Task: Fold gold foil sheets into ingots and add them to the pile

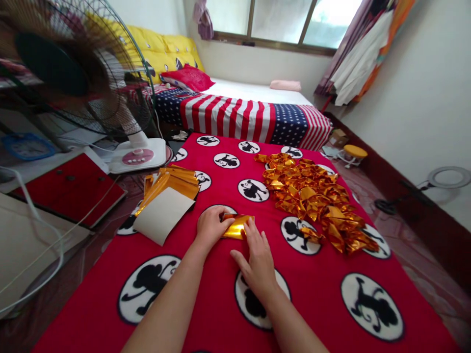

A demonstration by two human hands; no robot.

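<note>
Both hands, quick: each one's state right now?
Left hand: partly closed, thumb on the left end of the gold foil paper; whether it grips cannot be told.
Right hand: open, fingertips touching the paper's right end.

Red cloth (312, 299); gold foil pieces (307, 189) atop

Bright window (281, 20), seemingly blurry fan (51, 63)

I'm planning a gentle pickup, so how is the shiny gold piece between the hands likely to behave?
The gold piece is probably light, since it looks thin and nearly flat. Its mirror-like shine suggests a smooth, perhaps slippery surface. It would likely bend or crease easily, judging by the similar-looking gold material folded and crinkled in the heap to the right.
</note>
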